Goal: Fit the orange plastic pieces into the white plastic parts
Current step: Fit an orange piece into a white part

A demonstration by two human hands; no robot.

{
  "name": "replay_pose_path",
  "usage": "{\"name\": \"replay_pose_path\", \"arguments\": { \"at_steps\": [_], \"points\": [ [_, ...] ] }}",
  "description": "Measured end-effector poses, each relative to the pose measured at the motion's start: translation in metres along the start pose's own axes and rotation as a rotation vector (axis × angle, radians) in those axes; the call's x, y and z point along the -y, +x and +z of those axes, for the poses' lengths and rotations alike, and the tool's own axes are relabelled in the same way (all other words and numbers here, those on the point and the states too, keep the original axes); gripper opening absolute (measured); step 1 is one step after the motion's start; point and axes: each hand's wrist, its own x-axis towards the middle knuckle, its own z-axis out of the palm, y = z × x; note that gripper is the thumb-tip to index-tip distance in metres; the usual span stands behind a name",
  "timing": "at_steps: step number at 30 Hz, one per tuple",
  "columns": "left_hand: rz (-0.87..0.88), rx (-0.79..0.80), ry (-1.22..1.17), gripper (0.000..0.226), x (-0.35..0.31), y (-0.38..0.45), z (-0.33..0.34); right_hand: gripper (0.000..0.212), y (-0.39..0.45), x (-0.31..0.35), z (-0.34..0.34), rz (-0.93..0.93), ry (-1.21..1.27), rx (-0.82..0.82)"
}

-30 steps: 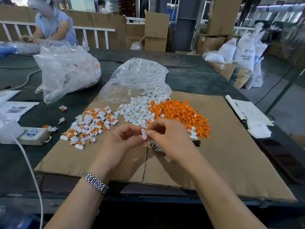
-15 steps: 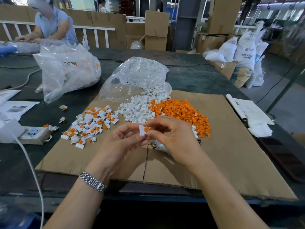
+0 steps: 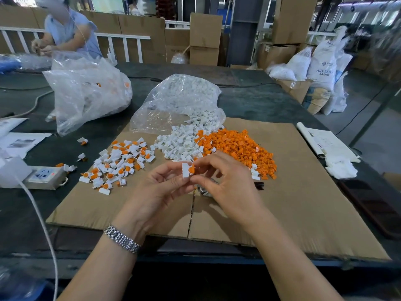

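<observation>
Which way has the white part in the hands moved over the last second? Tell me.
Yes: the white part has moved slightly left and farther up the cardboard sheet, toward the white pile, now with an orange piece showing.

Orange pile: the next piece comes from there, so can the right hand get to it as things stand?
Probably yes: the orange pile lies uncovered just beyond the right hand, though that hand is pinching the white part.
</observation>
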Motion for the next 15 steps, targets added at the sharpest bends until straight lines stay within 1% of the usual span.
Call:
{"name": "replay_pose_path", "arguments": {
  "at_steps": [3, 6, 9, 10, 12, 15],
  "points": [
    [-0.039, 0.000, 0.014, 0.025, 0.001, -0.002, 0.000, 0.018, -0.001, -0.001, 0.000, -0.016, -0.040, -0.007],
    [-0.034, 0.004, 0.105, 0.015, -0.004, -0.004, 0.000, 0.017, -0.002, -0.001, 0.000, -0.031, -0.080, -0.006],
    [-0.030, -0.024, 0.174, 0.018, -0.008, -0.005, 0.003, 0.016, -0.003, -0.001, 0.002, -0.041, -0.092, -0.005],
    [-0.036, -0.051, 0.169, 0.018, -0.009, -0.006, 0.005, 0.016, -0.003, 0.000, 0.003, -0.043, -0.099, 0.002],
    [-0.050, -0.090, 0.142, 0.025, -0.010, -0.006, 0.006, 0.017, -0.004, 0.001, 0.005, -0.046, -0.103, 0.004],
    [-0.076, -0.109, 0.111, 0.025, -0.012, -0.007, 0.006, 0.018, -0.004, 0.002, 0.004, -0.060, -0.111, -0.006]
  ]
}}
